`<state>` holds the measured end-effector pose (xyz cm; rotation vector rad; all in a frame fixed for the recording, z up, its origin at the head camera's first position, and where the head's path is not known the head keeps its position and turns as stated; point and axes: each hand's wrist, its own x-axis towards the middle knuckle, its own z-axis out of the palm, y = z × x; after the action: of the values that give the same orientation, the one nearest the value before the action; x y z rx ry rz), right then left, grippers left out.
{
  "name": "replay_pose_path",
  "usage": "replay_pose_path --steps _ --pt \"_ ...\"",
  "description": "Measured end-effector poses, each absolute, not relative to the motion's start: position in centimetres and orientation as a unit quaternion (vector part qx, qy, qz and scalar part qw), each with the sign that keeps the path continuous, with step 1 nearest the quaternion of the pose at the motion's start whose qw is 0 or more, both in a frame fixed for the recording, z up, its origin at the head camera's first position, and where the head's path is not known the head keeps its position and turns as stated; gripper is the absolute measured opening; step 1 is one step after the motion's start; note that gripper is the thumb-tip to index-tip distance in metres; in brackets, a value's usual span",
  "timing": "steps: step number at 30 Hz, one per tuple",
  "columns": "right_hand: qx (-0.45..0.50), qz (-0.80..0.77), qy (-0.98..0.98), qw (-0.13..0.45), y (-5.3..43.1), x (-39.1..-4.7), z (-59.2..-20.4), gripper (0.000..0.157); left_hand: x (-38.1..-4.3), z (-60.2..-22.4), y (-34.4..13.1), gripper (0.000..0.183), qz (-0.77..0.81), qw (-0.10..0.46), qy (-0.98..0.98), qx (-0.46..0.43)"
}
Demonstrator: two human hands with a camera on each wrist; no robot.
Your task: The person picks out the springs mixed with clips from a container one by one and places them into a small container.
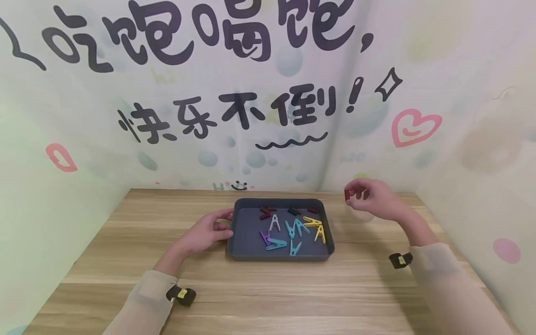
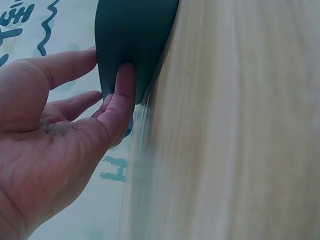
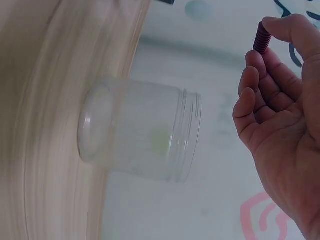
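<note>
My right hand (image 1: 370,201) pinches a small dark red coil spring (image 3: 262,39) between thumb and fingertip. It is raised near a clear plastic jar (image 3: 145,130), which stands upright with its mouth uncovered; in the head view the hand partly covers the jar. On the left, my other hand (image 1: 208,231) touches the outer end wall of a dark grey tray (image 1: 251,255), thumb and fingers spread against it. Inside the tray lie several springs (image 1: 272,209) along the far side, and clothespins in light blue (image 1: 277,244), yellow (image 1: 320,233), purple (image 1: 265,237) and pale grey (image 1: 274,222).
The wood-grain table (image 1: 268,298) carries the tray and jar close to its far edge. Behind rises a printed cloth backdrop (image 1: 234,158) with black lettering, and pale side panels flank the table. Each wrist wears a black strapped device (image 1: 184,295).
</note>
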<state>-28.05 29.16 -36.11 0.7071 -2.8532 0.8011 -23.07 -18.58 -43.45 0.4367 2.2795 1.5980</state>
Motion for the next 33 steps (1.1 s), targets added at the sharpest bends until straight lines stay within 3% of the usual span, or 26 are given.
replay_pose_path --steps 20,33 --pt "0.165 0.242 -0.954 0.063 34.5 -29.3 -36.0 0.027 -23.3 -43.6 -18.7 0.068 0.562 0.157 0.797 0.153" --pt "0.177 0.245 -0.951 0.068 35.9 -30.1 -36.7 0.024 -23.3 -43.9 -18.7 0.068 0.562 0.157 0.797 0.157"
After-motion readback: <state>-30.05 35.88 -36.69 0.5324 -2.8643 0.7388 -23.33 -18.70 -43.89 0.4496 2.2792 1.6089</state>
